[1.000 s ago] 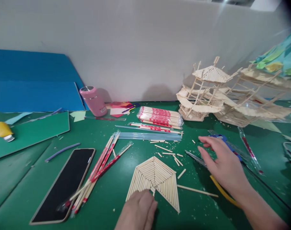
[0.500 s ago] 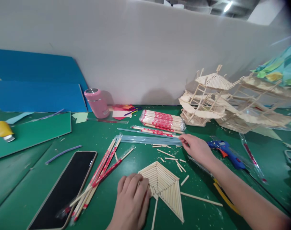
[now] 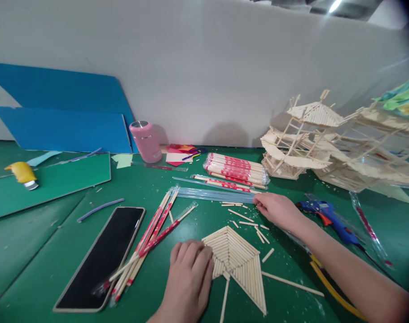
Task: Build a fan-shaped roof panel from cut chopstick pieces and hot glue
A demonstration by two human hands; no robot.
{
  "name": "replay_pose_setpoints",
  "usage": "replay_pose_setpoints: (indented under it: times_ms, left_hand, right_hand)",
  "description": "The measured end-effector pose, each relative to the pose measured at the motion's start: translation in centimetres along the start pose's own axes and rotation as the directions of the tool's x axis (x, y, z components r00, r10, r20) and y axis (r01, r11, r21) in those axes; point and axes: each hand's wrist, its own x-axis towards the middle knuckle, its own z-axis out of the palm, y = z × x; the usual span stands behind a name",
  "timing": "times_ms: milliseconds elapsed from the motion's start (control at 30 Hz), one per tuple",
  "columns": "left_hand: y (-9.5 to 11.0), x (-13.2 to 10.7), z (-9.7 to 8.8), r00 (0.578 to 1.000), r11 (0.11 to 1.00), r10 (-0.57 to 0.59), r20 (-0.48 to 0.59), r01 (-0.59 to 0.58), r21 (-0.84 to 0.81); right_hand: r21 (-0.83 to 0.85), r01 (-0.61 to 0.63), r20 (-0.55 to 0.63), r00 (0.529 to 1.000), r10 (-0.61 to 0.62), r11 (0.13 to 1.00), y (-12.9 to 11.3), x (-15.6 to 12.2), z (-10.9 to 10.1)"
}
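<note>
A fan-shaped panel of wooden sticks (image 3: pixel 239 253) lies flat on the green table, one stick running out from below its centre. My left hand (image 3: pixel 192 273) rests over its left edge, fingers bent and together, the thumb side against the panel; the fingertips are partly hidden. Farther off, my right hand (image 3: pixel 274 208) has its fingers closed at the right end of several long, translucent blue-grey glue sticks (image 3: pixel 217 194). Its fingertips cover that end, so the exact grip is hard to see. Short cut wooden pieces (image 3: pixel 241 215) lie scattered between the two hands.
Wrapped chopsticks (image 3: pixel 150 237) overlap a phone (image 3: pixel 103 255) on the left. A blue glue gun (image 3: pixel 328 217) lies right of my right hand. Behind are a chopstick bundle (image 3: pixel 236 169), a pink flask (image 3: pixel 146 141) and a stick-built model (image 3: pixel 301 143). A yellow cutter (image 3: pixel 22 173) lies far left.
The whole view has shifted, so everything appears slightly farther right. Both hands keep nearly the same places, left at the panel and right at the glue sticks' end.
</note>
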Motion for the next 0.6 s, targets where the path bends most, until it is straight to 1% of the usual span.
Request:
replay_pose_setpoints:
  times_ms: [100, 233, 400, 600]
  left_hand:
    - [0.1, 0.1, -0.2, 1.000, 1.000, -0.015, 0.001, 0.015, 0.018]
    - [0.4, 0.2, -0.6, 1.000, 0.999, -0.001, 0.026, -0.001, 0.054]
    - [0.6, 0.2, -0.8, 0.998, 0.999, 0.000, 0.055, -0.003, 0.054]
    - [0.3, 0.2, -0.5, 0.999, 0.998, 0.023, 0.030, -0.025, 0.054]
  right_hand:
    - [-0.021, -0.009, 0.009, 1.000, 0.009, 1.000, -0.1, -0.1, 0.1]
    - [-0.017, -0.034, -0.008, 0.999, 0.034, 0.999, -0.1, -0.9, 0.3]
    - [0.055, -0.058, -0.053, 0.997, 0.061, 0.997, 0.5, -2.0, 0.4]
    - [0.128, -0.128, -0.124, 0.982, 0.144, 0.983, 2.0, -2.8, -0.4]
